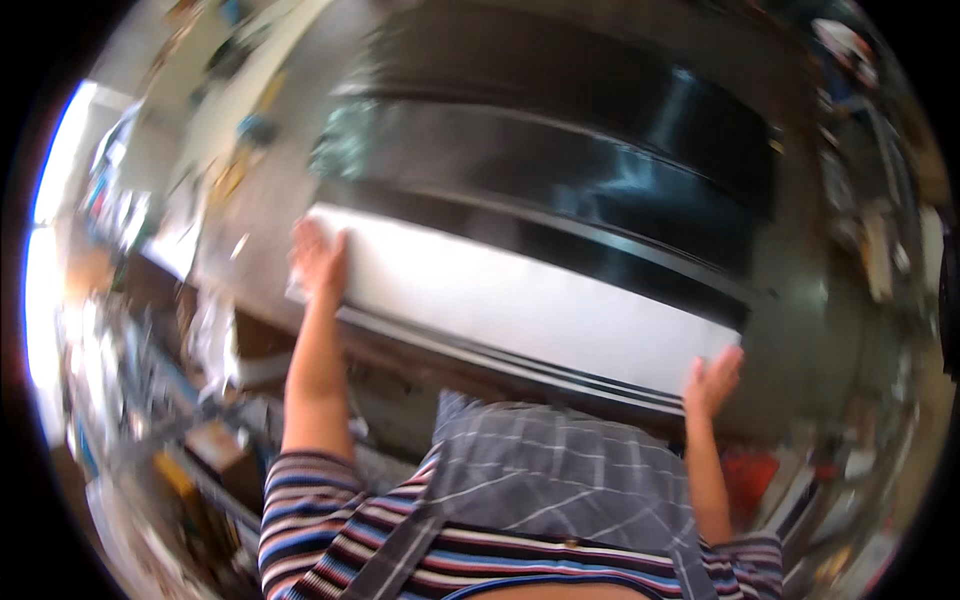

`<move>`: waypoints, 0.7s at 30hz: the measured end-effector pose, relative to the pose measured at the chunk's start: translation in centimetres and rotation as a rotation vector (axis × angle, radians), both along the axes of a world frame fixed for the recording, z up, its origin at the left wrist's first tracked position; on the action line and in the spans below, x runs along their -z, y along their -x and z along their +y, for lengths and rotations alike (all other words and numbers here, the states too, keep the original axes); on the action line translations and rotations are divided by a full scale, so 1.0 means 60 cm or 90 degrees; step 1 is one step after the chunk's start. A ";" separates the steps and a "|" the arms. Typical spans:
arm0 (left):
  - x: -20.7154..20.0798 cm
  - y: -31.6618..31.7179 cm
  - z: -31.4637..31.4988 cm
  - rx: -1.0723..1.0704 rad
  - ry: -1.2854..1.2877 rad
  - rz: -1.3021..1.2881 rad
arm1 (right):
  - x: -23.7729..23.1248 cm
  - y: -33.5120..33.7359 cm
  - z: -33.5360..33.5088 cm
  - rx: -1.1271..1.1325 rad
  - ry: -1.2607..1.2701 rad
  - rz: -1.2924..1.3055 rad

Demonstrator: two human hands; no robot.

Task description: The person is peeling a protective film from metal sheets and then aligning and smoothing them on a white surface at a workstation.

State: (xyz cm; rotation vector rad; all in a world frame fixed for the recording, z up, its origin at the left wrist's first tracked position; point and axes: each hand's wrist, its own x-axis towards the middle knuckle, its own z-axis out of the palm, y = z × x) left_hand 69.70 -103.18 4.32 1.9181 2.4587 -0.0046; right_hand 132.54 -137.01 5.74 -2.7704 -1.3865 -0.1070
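A long white strip-shaped sheet or panel [520, 300] lies across the near side of the work table, its right end slanting toward me. At its left end is my left hand [320, 262], fingers stretched out along the end and thumb apart. My right hand [713, 382] is at the right end, also with fingers extended and the thumb apart. Both hands touch or nearly touch the ends; motion blur hides the exact contact. Just beyond the white piece lie wide, glossy black sheets [600, 180]. Thin black and white bands show along its near edge.
The brown-grey table top [810, 330] extends to the right of the sheets. Crowded shelves and loose items [870, 220] stand at the far right. On the left are a cardboard box [262, 340] and blurred clutter. Something red [748, 478] is beside my right forearm.
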 end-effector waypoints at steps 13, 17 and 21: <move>-0.045 -0.209 -0.060 0.166 -0.196 -0.135 | -0.131 -0.156 0.231 0.238 -0.473 0.685; -0.088 -0.358 -0.096 0.292 -0.211 -0.238 | -0.121 -0.270 0.347 0.366 -0.426 0.751; -0.126 -0.412 -0.146 0.283 -0.186 -0.302 | -0.113 -0.306 0.413 0.406 -0.301 0.697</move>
